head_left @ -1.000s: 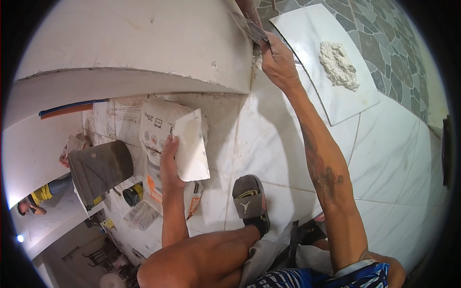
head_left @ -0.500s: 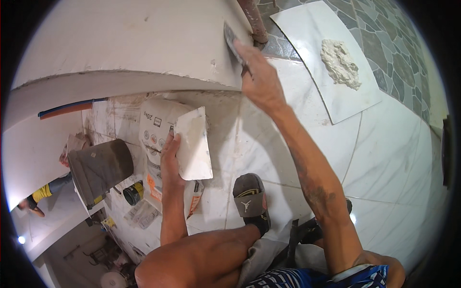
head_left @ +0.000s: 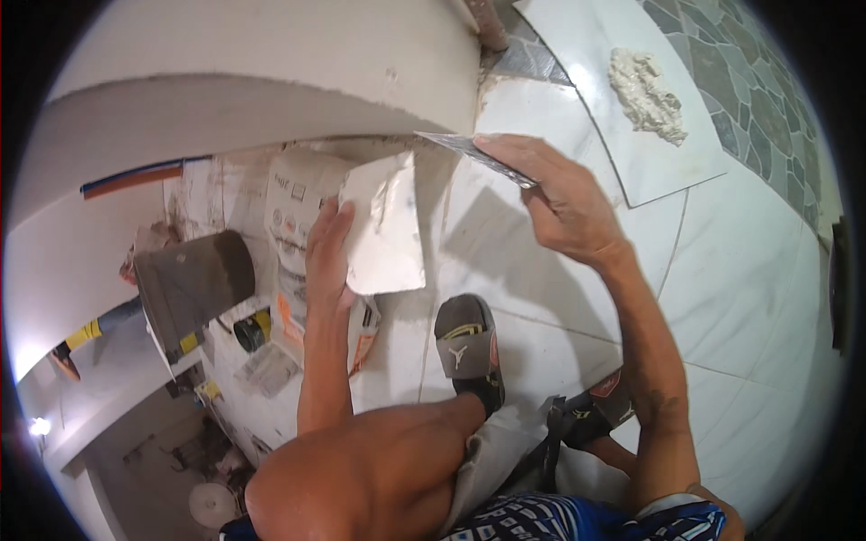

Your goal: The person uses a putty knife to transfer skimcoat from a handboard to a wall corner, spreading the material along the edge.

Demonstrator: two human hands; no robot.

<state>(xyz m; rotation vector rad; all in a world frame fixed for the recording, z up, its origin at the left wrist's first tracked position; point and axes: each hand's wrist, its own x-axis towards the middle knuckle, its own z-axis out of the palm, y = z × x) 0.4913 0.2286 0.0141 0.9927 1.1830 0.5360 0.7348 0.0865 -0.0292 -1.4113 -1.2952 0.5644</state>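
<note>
My left hand (head_left: 327, 248) grips the left edge of a small whitish flat board (head_left: 374, 243), and a smear of pale putty (head_left: 386, 200) lies near its upper right corner. To the right of the board, apart from it, my right hand (head_left: 577, 203) is closed around a flat metal putty knife (head_left: 492, 160) whose blade points left, below the wall's lower edge. A lumpy heap of cream putty (head_left: 648, 95) rests on a large white tile panel (head_left: 663, 167) at the upper right.
A plastered white wall (head_left: 271, 54) curves across the top. Left of me are a paper sack (head_left: 287, 216), a grey bucket (head_left: 194, 293) and a small dark can (head_left: 253, 331). My sandalled foot (head_left: 466, 338) stands on the marbled floor. Another person's arm (head_left: 86, 334) shows far left.
My right hand has come away from the wall, down and to the right, turning the putty knife sideways. The board has risen slightly rightward, and a putty smear now shows on it.
</note>
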